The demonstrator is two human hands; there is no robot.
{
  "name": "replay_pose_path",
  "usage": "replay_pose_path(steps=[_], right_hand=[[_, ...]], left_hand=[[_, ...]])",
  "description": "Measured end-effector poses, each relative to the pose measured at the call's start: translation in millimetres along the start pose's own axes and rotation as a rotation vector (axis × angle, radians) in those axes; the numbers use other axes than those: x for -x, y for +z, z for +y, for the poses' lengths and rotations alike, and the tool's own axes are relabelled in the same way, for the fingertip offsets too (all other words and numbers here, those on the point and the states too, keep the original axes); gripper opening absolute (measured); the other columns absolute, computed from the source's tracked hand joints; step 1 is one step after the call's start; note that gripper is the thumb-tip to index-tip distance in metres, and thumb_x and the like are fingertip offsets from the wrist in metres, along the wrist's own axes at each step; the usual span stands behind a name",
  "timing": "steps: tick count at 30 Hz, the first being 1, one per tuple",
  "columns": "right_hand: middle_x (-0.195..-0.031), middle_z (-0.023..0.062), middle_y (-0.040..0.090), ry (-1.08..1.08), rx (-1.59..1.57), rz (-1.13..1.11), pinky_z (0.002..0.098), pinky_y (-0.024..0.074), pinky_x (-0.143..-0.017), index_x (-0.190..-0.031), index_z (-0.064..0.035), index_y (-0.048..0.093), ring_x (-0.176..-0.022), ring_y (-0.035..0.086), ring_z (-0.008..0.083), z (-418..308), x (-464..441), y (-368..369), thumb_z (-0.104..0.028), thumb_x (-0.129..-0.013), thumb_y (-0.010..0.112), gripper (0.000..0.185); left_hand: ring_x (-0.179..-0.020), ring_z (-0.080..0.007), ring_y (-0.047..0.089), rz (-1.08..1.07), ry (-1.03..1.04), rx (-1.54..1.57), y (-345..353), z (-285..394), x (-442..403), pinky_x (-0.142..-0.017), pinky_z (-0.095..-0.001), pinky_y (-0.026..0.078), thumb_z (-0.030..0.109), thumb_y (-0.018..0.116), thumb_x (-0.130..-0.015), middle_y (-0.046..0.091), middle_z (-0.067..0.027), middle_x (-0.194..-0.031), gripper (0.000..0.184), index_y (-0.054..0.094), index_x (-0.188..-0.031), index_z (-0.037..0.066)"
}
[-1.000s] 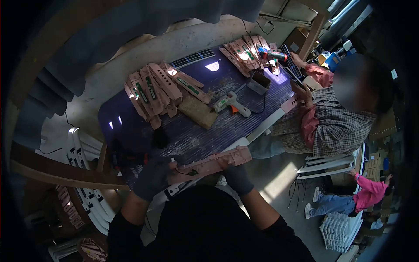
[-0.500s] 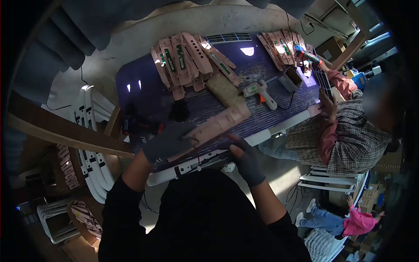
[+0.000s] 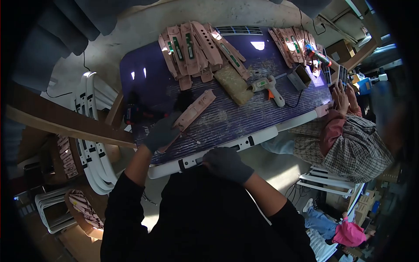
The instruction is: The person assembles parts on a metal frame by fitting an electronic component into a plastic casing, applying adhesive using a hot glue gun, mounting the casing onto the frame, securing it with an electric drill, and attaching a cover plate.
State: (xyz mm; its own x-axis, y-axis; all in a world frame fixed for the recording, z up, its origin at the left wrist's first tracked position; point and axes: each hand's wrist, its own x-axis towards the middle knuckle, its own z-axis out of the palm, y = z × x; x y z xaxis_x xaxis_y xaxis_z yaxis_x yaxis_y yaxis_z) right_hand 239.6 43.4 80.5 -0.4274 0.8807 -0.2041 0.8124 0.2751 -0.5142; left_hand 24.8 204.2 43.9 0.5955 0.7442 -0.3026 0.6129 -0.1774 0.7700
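Note:
My left hand (image 3: 163,133), in a dark grey glove, is closed around a pink plastic housing (image 3: 197,110). The housing slants over the purple table (image 3: 209,129), and a thin wire with a small white connector (image 3: 198,142) lies near it. My right hand (image 3: 229,164), gloved too, curls over the long white bar (image 3: 262,136) along the table's near edge; its fingertips are partly hidden. Black fittings dot this bar. Just left of my left hand is a dark power drill (image 3: 131,114), in shadow.
Pink housings (image 3: 192,50) with green boards are heaped at the back. A glue gun (image 3: 268,88) lies right of a tan block (image 3: 233,84), near a metal box (image 3: 299,77). At right, a co-worker in a checked top (image 3: 349,146) works. White bars (image 3: 89,131) stand left.
My left hand has carried the pink housing away from me, lower over the table. My right hand has left the housing's side and come to the white bar. The view has shifted slightly.

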Motion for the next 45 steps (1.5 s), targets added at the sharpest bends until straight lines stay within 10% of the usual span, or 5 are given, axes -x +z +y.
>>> replay_pose_path(steps=[5, 15, 24, 32, 45], right_hand=[[-0.084, 0.0089, 0.065, 0.25, -0.499, 0.466, 0.0393, 0.0508, -0.065, -0.091, -0.0086, 0.064, -0.072, 0.064, 0.0266, 16.4, 24.2, -26.3, -0.018, -0.082, 0.07, 0.015], [-0.083, 0.0066, 0.066, 0.064, -0.004, -0.053, 0.0399, 0.0524, -0.066, -0.096, -0.0128, 0.066, -0.076, 0.066, 0.0274, -1.4, -6.4, 2.7, -0.024, -0.084, 0.068, 0.017], [-0.074, 0.0061, 0.061, -0.045, -0.225, 0.475, 0.0341, 0.0475, -0.06, -0.097, -0.0064, 0.056, -0.066, 0.061, 0.023, 13.7, 24.9, -22.3, -0.019, -0.088, 0.066, 0.018], [-0.065, -0.0041, 0.039, 0.521, -1.824, 1.156, 0.0235, 0.0332, -0.052, -0.086, -0.011, 0.051, -0.056, 0.037, 0.008, 87.8, 39.4, -2.3, -0.019, -0.101, 0.05, 0.017], [-0.065, -0.0039, 0.041, 0.452, -1.863, 1.096, 0.025, 0.0327, -0.052, -0.083, -0.012, 0.048, -0.056, 0.039, 0.0093, 89.5, 39.6, 2.3, -0.021, -0.099, 0.052, 0.019]], left_hand=[[-0.094, -0.0429, 0.062, -0.024, -0.035, -0.114, 14.7, -18.6, -5.6, -0.082, -0.0468, 0.049, 0.029, 0.062, -0.084, 0.065, -0.0261, -0.098, 0.04, 0.06, -0.114, 0.002], [-0.095, -0.0432, 0.062, -0.026, -0.015, -0.127, 16.5, -21.8, -10.2, -0.081, -0.0478, 0.049, 0.027, 0.061, -0.082, 0.064, -0.0269, -0.098, 0.039, 0.059, -0.111, 0.001], [-0.093, -0.0411, 0.064, -0.119, -0.044, -0.141, 15.6, -32.9, -7.1, -0.081, -0.0453, 0.049, 0.03, 0.061, -0.081, 0.065, -0.0252, -0.098, 0.045, 0.058, -0.117, 0.003], [-0.099, -0.0374, 0.063, -0.278, -0.132, -0.096, 27.7, -25.6, -14.1, -0.085, -0.0418, 0.048, 0.034, 0.062, -0.08, 0.065, -0.0237, -0.105, 0.053, 0.057, -0.123, 0.003], [-0.103, -0.0366, 0.063, -0.338, -0.012, -0.191, 47.3, -23.5, -29.9, -0.09, -0.0423, 0.048, 0.027, 0.06, -0.083, 0.064, -0.0236, -0.114, 0.054, 0.053, -0.132, 0.006]])
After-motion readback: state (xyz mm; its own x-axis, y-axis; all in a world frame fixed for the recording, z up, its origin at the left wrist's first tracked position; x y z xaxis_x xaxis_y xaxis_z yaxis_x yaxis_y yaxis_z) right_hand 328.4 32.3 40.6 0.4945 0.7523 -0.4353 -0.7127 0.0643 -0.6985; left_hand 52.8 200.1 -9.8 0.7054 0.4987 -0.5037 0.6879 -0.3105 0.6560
